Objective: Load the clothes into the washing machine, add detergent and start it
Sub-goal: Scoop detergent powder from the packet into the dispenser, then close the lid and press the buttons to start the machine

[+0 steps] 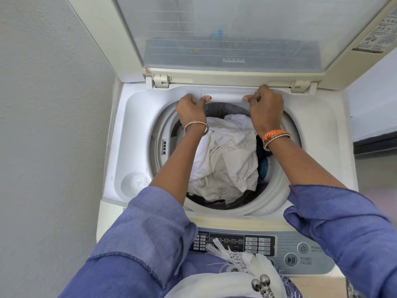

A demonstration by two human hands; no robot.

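lid (247, 33) raised, drum mouth (169, 134) open (clothes (227, 160) inside)

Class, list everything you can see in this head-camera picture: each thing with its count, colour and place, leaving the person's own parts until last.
washing machine: one, white, top-loading, beside the wall.
lid: one, translucent with cream frame, raised at the back.
detergent drawer: one, white, on the back rim above the drum.
clothes: a pile, mostly white, in the drum.
blue disc: one, at the drum's right side.
control panel: one, grey, at the front edge.
wall: grey, left.
scarf: one, white, fringed, over the panel.
bangles: one set on each wrist.
sleeves: two, blue.
left hand: pinching the drawer's left edge.
right hand: pinching its right edge.
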